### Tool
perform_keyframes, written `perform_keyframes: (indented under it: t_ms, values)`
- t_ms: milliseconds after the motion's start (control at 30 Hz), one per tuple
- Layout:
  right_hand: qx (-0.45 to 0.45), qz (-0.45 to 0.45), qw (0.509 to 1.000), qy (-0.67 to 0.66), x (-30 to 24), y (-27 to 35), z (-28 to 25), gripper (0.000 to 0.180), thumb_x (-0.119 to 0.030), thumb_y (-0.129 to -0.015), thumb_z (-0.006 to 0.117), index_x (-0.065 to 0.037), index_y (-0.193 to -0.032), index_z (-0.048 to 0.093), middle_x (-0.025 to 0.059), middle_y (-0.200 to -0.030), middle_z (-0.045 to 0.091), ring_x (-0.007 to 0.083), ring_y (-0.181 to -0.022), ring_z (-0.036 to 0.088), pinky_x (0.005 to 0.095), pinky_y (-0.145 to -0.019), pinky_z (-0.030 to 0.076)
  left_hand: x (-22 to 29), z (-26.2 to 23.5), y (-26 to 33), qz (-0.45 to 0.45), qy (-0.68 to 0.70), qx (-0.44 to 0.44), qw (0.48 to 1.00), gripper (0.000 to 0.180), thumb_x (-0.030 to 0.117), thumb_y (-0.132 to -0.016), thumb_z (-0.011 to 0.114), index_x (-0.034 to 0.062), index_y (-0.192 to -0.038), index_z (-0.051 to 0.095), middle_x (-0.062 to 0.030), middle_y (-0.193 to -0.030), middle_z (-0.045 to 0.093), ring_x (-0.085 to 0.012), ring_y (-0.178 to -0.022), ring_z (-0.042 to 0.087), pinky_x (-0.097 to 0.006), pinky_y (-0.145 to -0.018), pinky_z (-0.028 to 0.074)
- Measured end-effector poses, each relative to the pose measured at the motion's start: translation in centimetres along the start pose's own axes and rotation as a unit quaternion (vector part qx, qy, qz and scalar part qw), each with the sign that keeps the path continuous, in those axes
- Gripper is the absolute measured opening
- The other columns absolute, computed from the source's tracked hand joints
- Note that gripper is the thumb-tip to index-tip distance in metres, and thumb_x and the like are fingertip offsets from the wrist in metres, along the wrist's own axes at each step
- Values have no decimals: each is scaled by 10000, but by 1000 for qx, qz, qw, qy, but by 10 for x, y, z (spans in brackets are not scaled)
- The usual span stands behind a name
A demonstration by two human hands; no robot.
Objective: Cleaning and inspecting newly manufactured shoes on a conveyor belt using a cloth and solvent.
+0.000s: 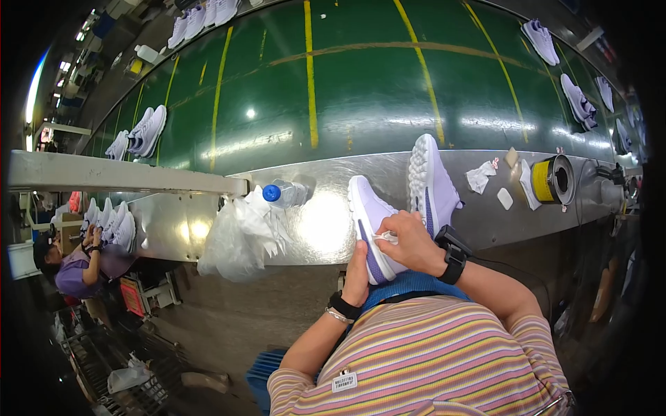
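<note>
Facing green belt (270,90) at twelve o'clock, head view; bracing lilac shoe (369,211), at four o'clock from centre, with left hand (357,274) at its seven; pinching white scrap (387,238) in right hand (414,244), at its three. Probably best keeping pressure light, bracing firmly.

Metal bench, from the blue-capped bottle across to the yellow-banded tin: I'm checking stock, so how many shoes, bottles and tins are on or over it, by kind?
Shoes (one held, one beside it): 2
Bottles: 1
Tins: 1
Total: 4
</note>
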State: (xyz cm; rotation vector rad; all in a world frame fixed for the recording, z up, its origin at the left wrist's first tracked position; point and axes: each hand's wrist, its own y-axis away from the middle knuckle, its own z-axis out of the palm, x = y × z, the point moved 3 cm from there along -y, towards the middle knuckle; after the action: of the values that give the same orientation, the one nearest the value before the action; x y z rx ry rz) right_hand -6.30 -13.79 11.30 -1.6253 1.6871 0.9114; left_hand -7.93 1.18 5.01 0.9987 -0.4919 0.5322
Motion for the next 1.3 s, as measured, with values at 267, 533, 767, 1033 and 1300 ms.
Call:
perform_keyframes:
  t_ms: [267, 533, 767, 1033, 1300]
  values:
    - [16, -24, 998, 48, 19, -37, 15, 150, -188, -724, 613, -45, -771, 618, 112, -758, 594, 289, -791, 515, 380, -732, 338, -19, -10, -5, 21, -47, 35, 998, 537, 383, -960, 330, -58, -1261, 389, -131, -1199, 502, -169, -1063, 501, -285, -919, 390]
    - [3, -32, 999, 37, 17, -25, 17, 126, -190, -734, 608, -66, -750, 621, 106, -723, 569, 280, -786, 509, 389, -714, 329, -22, -11, -1, 16, -75, 62, 995, 548, 390, -960, 326, -71, -1242, 412, -134, -1210, 489, -166, -1073, 471, -276, -935, 354]
    - [-42, -61, 997, 30, 10, -8, 20, 106, -174, -748, 629, -74, -773, 607, 74, -765, 541, 246, -799, 485, 354, -723, 313, -23, -13, 1, 12, -65, 79, 995, 567, 407, -960, 317, -84, -1217, 438, -127, -1201, 490, -164, -1076, 443, -268, -939, 327]
    - [-192, -63, 979, -22, -1, 24, -5, 68, -173, -748, 659, -123, -791, 642, 28, -733, 512, 207, -817, 477, 336, -729, 298, -13, -10, 6, -17, -40, 77, 996, 582, 435, -952, 324, -74, -1208, 443, -127, -1184, 497, -156, -1044, 470, -274, -916, 356]
    - [-7, -100, 995, -13, -15, 7, -8, 96, -141, -735, 667, -110, -818, 630, 47, -745, 507, 228, -792, 479, 351, -716, 312, 6, -1, -5, 8, 54, 27, 998, 494, 397, -952, 350, -6, -1225, 428, -113, -1148, 536, -177, -990, 550, -298, -860, 434]
